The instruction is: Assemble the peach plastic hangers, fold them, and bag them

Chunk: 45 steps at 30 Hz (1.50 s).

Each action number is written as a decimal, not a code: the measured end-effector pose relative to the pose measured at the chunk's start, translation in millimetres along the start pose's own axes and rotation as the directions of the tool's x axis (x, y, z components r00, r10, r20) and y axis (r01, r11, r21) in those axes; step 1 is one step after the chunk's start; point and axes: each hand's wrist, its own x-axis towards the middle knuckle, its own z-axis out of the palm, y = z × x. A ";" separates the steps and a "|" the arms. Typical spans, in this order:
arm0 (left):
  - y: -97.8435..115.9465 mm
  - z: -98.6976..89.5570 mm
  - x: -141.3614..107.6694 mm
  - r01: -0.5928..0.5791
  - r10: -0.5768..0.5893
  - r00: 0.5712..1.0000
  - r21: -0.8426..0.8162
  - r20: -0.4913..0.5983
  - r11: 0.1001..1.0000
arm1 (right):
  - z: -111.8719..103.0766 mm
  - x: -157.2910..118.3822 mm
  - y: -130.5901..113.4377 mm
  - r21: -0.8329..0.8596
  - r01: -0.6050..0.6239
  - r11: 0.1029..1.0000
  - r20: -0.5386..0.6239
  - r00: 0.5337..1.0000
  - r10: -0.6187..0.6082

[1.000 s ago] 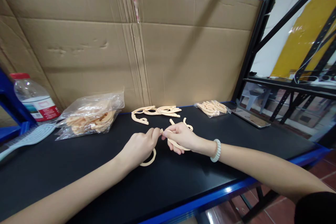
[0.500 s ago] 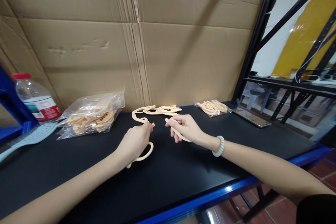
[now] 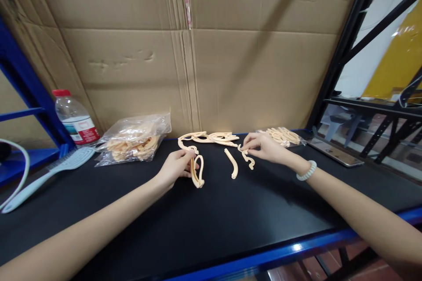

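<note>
My left hand (image 3: pixel 178 167) is closed around a cream-coloured curved piece (image 3: pixel 197 181), two bowed strips that meet at their lower end. Between finger and thumb of my right hand (image 3: pixel 265 148) is a small wavy cream piece (image 3: pixel 251 164), close above or touching the black table. A loose curved cream strip (image 3: pixel 233 164) lies on the table between the hands. Behind them a joined row of looped cream pieces (image 3: pixel 217 137) runs along the cardboard, its left end curling down near my left fingers.
To the left lie a clear bag of cream pieces (image 3: pixel 133 145), a pale blue hairbrush (image 3: pixel 74 160) and a red-capped bottle (image 3: pixel 77 118). Another bag of pieces (image 3: pixel 285 136) and a phone (image 3: pixel 334 151) are at the right. Cardboard (image 3: pixel 263 61) walls off the back.
The curved strip from my right hand now lies on the table, and that hand has moved right and grips a wavy piece. My left hand's piece has turned forward. The view has shifted left.
</note>
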 end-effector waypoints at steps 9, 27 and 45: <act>-6.5 8.5 -7.7 -0.025 0.006 0.995 -0.182 -0.103 0.983 | 8.1 -1.5 -8.2 -0.183 0.119 0.976 0.108 0.989 -0.100; -11.4 13.6 -26.5 -0.579 0.619 0.766 0.230 -0.174 0.782 | 48.4 -10.3 -74.8 -0.303 0.419 0.856 0.098 0.907 -0.409; -11.1 19.0 -36.2 -0.856 0.589 0.422 0.517 0.689 0.010 | 54.0 -13.9 -80.6 -0.107 0.371 0.923 0.033 0.929 -0.369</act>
